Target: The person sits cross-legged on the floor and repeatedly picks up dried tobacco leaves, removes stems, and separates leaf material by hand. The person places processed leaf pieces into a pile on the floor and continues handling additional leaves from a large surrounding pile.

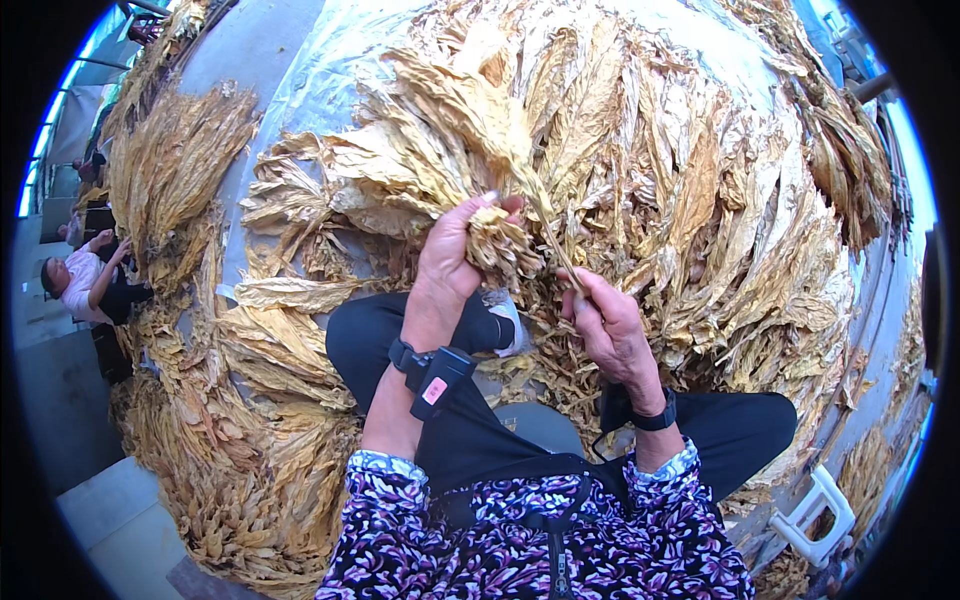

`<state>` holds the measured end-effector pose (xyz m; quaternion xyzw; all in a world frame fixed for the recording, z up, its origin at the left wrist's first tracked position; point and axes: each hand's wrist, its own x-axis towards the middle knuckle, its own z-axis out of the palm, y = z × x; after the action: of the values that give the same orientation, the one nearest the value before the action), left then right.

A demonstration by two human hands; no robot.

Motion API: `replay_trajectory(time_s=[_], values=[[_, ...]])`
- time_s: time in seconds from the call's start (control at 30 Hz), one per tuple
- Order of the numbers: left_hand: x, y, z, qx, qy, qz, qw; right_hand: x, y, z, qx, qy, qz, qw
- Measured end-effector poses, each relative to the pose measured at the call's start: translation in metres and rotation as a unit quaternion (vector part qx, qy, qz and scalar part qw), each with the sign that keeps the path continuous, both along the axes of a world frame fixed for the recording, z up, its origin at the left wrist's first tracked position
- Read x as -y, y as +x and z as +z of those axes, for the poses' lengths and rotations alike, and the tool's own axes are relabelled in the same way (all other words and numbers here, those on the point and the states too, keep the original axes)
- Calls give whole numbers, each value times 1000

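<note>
My left hand point(448, 252) is wrapped round the butt ends of a bundle of dried tobacco leaves point(455, 125), which fans out away from me, yellow and crinkled. A narrow twisted tobacco leaf point(546, 222) runs from the bundle's right side down to my right hand point(610, 326). The fingers of my right hand pinch its lower end. Whether this leaf goes round the bundle's neck is hidden by my left hand. Both hands are above my crossed legs, with loose leaves just beyond them.
A large heap of dried leaves point(690, 210) spreads in front and to the right, partly on clear plastic sheeting point(315, 85). More leaf piles point(250, 480) lie to the left. A white plastic stool point(818, 518) stands at the lower right. Another person point(85, 285) works at the far left.
</note>
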<state>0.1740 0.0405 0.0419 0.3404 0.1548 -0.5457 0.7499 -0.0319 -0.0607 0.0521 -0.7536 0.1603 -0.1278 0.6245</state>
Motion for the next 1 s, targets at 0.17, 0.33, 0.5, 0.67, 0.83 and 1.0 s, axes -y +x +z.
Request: replay_trajectory(time_s=[0.17, 0.33, 0.5, 0.67, 0.83, 1.0], values=[[2, -10, -12, 9, 8, -71, 997, 21, 55, 9, -1, -313, 2, 950], [3, -14, -21, 41, 87, -9, 995, 29, 71, 9, -15, -440, 124, 889], [-5, -4, 34, -12, 33, 101, 994, 41, 75, -14, 4, 83, 91, 992], [-33, 5, 60, 29, -143, 71, 987, 49, 111, -147, -168, 30, -96, 981], [-35, -7, 87, 75, -76, 112, 988, 26, 194, -199, -247, -199, -105, 943], [-39, -3, 95, 59, -51, 123, 989, 33, 212, -205, -342, -207, -132, 907]])
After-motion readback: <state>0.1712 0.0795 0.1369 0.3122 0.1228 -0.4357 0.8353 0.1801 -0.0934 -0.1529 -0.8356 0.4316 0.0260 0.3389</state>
